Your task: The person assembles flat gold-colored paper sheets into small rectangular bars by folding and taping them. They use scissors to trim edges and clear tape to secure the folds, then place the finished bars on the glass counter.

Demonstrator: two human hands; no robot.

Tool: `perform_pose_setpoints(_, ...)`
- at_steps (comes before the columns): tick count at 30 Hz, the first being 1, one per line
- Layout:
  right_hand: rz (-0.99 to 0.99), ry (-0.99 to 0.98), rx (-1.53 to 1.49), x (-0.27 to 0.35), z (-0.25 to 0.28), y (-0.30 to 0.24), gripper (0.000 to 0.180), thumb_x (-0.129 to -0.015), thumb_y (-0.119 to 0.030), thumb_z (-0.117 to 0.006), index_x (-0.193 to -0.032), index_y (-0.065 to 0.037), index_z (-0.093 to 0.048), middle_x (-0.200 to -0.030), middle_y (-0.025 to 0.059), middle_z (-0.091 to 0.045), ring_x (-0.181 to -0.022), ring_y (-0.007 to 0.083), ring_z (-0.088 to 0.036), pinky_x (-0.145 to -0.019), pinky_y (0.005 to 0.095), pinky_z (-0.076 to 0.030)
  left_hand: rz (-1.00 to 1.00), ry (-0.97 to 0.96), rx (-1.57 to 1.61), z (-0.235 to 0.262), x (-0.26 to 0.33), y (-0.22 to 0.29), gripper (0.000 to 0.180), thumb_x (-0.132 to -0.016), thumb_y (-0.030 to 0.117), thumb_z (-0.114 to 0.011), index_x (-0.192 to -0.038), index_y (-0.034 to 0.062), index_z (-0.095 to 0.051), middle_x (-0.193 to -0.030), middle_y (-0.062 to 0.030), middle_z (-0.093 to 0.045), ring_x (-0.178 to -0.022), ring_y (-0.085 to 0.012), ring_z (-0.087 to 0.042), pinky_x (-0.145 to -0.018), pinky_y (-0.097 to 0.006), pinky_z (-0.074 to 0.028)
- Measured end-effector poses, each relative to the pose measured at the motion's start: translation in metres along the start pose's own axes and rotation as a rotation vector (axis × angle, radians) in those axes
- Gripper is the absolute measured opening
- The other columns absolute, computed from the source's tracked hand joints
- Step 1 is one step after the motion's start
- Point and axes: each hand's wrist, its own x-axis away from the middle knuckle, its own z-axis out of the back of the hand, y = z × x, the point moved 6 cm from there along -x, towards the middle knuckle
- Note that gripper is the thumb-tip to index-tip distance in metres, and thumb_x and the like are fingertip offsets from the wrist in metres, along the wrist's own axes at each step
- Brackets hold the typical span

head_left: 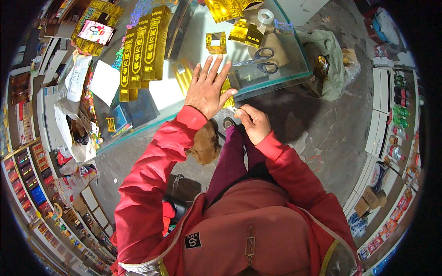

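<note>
My left hand lies flat on the glass tabletop near its front edge, fingers spread. Under its thumb side shows a piece of shiny gold paper, mostly covered by the palm. Just past the edge, my right hand is closed in a pinch at the paper's near end. A small whitish bit shows at its fingertips; what it is I cannot make out. Beyond my left fingertips sits a small gold paper piece with a square opening. Dark-handled scissors lie to its right.
Long gold printed strips lie at the left of the table. Folded gold pieces and a tape roll are at the back. A pale green sack stands right of the table. A brown dog-like furry shape is below the edge.
</note>
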Motion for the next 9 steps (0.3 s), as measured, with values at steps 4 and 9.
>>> perform_pose_setpoints(4, 0.000, -0.026, 0.034, 0.0024, 0.0015, 0.0003, 0.015, -0.089, -0.015, -0.050, -0.084, -0.003, -0.060, -0.071, 0.0136, -0.060, -0.059, 0.0252, -0.057, -0.057, 0.0323, -0.044, 0.017, 0.009, -0.050, -0.0035, -0.0004, -0.0007, 0.068, -0.089, 0.054, -0.042, -0.143, 0.0155, -0.027, -0.148, -0.0101, -0.025, -0.138, -0.0318, -0.019, -0.111, -0.049, -0.015)
perform_pose_setpoints(9, 0.004, -0.028, -0.002, 0.0031, 0.0018, -0.0031, 0.015, -0.088, -0.015, -0.051, -0.084, -0.003, -0.060, -0.071, 0.0134, -0.061, -0.060, 0.0252, -0.058, -0.058, 0.0325, -0.045, 0.018, 0.011, -0.030, -0.0039, -0.0004, -0.0015, 0.069, -0.089, 0.055, -0.043, -0.144, 0.0167, -0.026, -0.149, -0.0092, -0.024, -0.138, -0.0322, -0.018, -0.111, -0.050, -0.014)
